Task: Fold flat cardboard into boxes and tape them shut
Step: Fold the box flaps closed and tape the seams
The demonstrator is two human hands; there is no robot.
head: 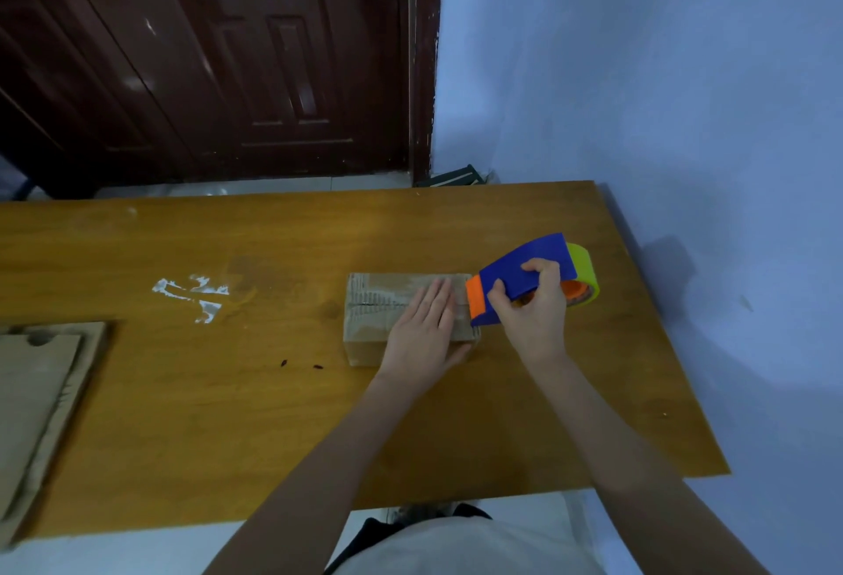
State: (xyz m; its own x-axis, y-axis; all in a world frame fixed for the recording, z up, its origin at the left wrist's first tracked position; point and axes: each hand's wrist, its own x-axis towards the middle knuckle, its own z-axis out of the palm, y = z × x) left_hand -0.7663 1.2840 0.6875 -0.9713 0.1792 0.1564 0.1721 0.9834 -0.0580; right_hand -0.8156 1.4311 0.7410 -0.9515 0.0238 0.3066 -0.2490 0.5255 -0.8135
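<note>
Hands close together over a box [401, 314] near the table's [273, 392] right end, left hand [422, 330] flat with straight fingers pressing the box top, right hand [531, 305] gripping a blue tape dispenser [524, 273] at the box's right edge, flat cardboard [36, 401] far left on the table.

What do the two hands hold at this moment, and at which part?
The right hand grips the tape dispenser by its blue body. The left hand holds nothing; it presses flat on the cardboard box.
</note>
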